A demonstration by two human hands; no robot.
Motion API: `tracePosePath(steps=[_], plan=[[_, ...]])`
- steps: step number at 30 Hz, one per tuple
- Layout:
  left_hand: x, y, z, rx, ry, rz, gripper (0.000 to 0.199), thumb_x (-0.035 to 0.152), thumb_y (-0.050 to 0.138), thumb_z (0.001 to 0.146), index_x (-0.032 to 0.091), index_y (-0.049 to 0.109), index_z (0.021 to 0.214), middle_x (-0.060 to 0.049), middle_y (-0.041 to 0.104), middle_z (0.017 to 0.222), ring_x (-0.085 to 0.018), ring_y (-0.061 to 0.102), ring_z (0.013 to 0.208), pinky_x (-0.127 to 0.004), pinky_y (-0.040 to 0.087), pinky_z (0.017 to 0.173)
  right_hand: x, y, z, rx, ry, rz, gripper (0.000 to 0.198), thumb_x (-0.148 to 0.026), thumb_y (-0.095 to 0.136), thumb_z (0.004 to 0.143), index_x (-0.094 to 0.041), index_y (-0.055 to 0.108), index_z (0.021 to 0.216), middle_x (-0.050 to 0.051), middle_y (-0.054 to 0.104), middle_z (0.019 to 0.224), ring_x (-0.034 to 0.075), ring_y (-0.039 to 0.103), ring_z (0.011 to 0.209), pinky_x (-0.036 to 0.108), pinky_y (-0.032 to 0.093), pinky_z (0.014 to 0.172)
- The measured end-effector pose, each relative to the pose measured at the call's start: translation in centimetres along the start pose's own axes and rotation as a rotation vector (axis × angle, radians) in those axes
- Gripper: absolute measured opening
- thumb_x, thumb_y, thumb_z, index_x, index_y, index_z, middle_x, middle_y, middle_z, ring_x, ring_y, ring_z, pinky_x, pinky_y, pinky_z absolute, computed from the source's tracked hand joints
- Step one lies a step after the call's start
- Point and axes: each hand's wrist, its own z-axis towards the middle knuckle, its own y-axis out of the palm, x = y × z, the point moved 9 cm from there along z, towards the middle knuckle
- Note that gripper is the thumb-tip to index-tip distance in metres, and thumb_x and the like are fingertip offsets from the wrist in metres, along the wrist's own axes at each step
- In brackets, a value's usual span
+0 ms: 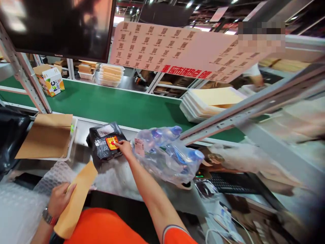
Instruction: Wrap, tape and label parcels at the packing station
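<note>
My right hand (123, 147) reaches forward and presses its fingertips on a red and yellow sticker (112, 142) on a black plastic parcel (104, 145) lying on the steel bench. My left hand (59, 199), with a watch on the wrist, holds a long brown paper envelope (76, 200) close to my orange shirt. Just right of the parcel lies a clear shrink-wrapped pack of blue-capped water bottles (169, 152), touching my right forearm.
A green conveyor belt (114, 105) runs behind the bench, carrying an orange-printed carton (52, 81) at left and stacked white trays (205, 106) at right. Brown envelopes in a tray (47, 137) sit left. Bubble wrap (22, 203) lies near left. A keyboard (233, 183) is right.
</note>
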Motion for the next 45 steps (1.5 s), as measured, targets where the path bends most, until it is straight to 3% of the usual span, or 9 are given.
tracePosePath(steps=[9, 15, 19, 24, 28, 32, 36, 41, 45], plan=[[0.6, -1.1, 3.0, 0.011, 0.155, -0.098, 0.05, 0.024, 0.055, 0.112, 0.019, 0.053, 0.061, 0.005, 0.049, 0.054, -0.009, 0.05, 0.045, -0.022, 0.038, 0.049, -2.1, -0.8, -1.0, 0.211, -0.265, -0.463, 0.062, -0.031, 0.069, 0.1, -0.004, 0.058, 0.155, 0.03, 0.052, 0.162, 0.041, 0.047, 0.154, 0.053, 0.04, 0.127], [0.5, -1.9, 4.9, 0.034, 0.195, -0.104, 0.05, 0.026, 0.056, 0.111, 0.02, 0.05, 0.061, 0.006, 0.046, 0.054, -0.008, 0.048, 0.044, -0.023, 0.038, 0.049, -3.8, 10.1, -6.9, -0.172, -0.665, -0.411, 0.073, -0.047, 0.064, 0.106, -0.007, 0.051, 0.165, 0.024, 0.034, 0.178, 0.043, 0.025, 0.169, 0.065, 0.017, 0.139], [0.7, -1.8, 6.0, 0.044, 0.214, -0.13, 0.049, 0.025, 0.058, 0.109, 0.02, 0.049, 0.061, 0.006, 0.045, 0.054, -0.008, 0.047, 0.043, -0.021, 0.04, 0.048, -3.9, 11.8, -9.3, -0.386, -0.639, -0.07, 0.073, -0.049, 0.079, 0.094, -0.012, 0.064, 0.155, 0.02, 0.043, 0.174, 0.036, 0.034, 0.167, 0.056, 0.016, 0.142], [1.3, 0.6, 6.7, -0.026, 0.167, -0.23, 0.051, 0.035, 0.059, 0.108, 0.023, 0.05, 0.059, 0.005, 0.047, 0.051, -0.011, 0.048, 0.039, -0.023, 0.047, 0.044, 2.1, 3.7, -8.2, -0.02, -0.176, 0.488, 0.061, -0.067, 0.053, 0.105, -0.015, 0.076, 0.127, 0.018, 0.072, 0.142, 0.031, 0.065, 0.136, 0.05, 0.045, 0.125], [4.9, 5.4, 6.3, -0.192, 0.281, -0.434, 0.026, 0.034, 0.063, 0.106, 0.027, 0.08, 0.087, 0.0, 0.077, 0.074, -0.017, 0.073, 0.058, -0.024, 0.063, 0.058, 9.2, -1.1, -14.9, 0.142, 0.114, 0.738, 0.086, -0.091, 0.04, 0.097, -0.014, 0.074, 0.117, 0.02, 0.076, 0.121, 0.032, 0.074, 0.113, 0.05, 0.059, 0.103], [12.9, 11.9, 5.1, -0.396, 0.504, -0.576, 0.027, 0.034, 0.059, 0.109, 0.031, 0.085, 0.117, -0.004, 0.085, 0.104, -0.021, 0.084, 0.087, -0.028, 0.07, 0.082, 10.9, -2.7, -26.2, -0.022, 0.145, 1.0, 0.097, -0.096, 0.078, 0.066, -0.019, 0.075, 0.125, 0.019, 0.076, 0.127, 0.035, 0.072, 0.122, 0.048, 0.061, 0.099], [24.8, 18.2, 0.9, -0.514, 0.858, -0.595, 0.032, 0.03, 0.053, 0.112, 0.028, 0.085, 0.11, -0.005, 0.082, 0.09, -0.016, 0.079, 0.074, -0.021, 0.064, 0.067, 11.4, -5.5, -34.1, -0.029, 0.032, 1.198, 0.081, -0.078, 0.088, 0.074, -0.025, 0.075, 0.134, 0.013, 0.077, 0.124, 0.033, 0.072, 0.124, 0.05, 0.058, 0.109], [37.6, 25.6, -7.6, -0.66, 1.114, -0.523, 0.026, 0.033, 0.06, 0.108, 0.026, 0.082, 0.12, -0.01, 0.082, 0.1, -0.024, 0.081, 0.081, -0.031, 0.066, 0.066, 24.9, -14.7, -39.2, 0.546, 0.182, 1.167, 0.064, -0.073, 0.081, 0.08, -0.018, 0.082, 0.112, 0.014, 0.082, 0.112, 0.035, 0.078, 0.107, 0.054, 0.06, 0.105], [42.2, 29.3, -11.0, -0.668, 1.02, -0.544, 0.04, 0.041, 0.062, 0.107, 0.02, 0.072, 0.14, -0.017, 0.078, 0.128, -0.028, 0.08, 0.114, -0.038, 0.07, 0.095, 40.0, -27.1, -47.1, 1.04, 0.408, 0.941, 0.07, -0.079, 0.074, 0.077, -0.014, 0.078, 0.102, 0.02, 0.081, 0.101, 0.034, 0.079, 0.092, 0.047, 0.065, 0.082]])
